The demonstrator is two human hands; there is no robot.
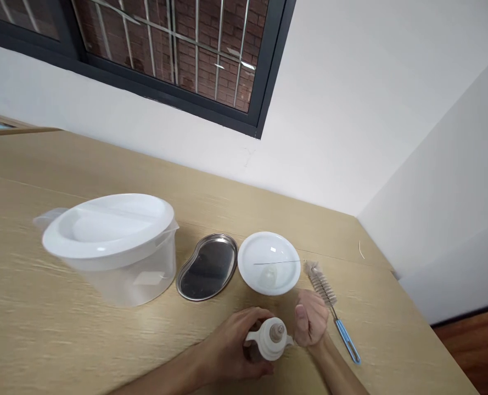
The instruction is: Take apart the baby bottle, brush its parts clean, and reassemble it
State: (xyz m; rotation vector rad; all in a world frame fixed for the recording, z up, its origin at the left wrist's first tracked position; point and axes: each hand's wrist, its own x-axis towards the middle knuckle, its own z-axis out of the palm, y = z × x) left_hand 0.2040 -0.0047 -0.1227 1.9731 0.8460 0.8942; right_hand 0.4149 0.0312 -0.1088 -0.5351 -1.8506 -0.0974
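Note:
My left hand [231,345] grips a white two-handled baby bottle [270,341] low over the table, with its tan teat pointing up. My right hand [312,319] is curled into a fist just right of the bottle, close to its right handle. Beyond the hands lie a round white lid [268,263], a steel kidney dish [206,267] and a bottle brush with a blue wire handle [334,310]. The brush is nearest my right hand. Further left stands a clear plastic jug with a white lid [107,233].
All of this rests on a light wooden table [62,164] that meets white walls at its far edge and right corner. A dark-framed barred window [169,49] shows brick outside. A wooden floor [474,351] shows beyond the table's right edge.

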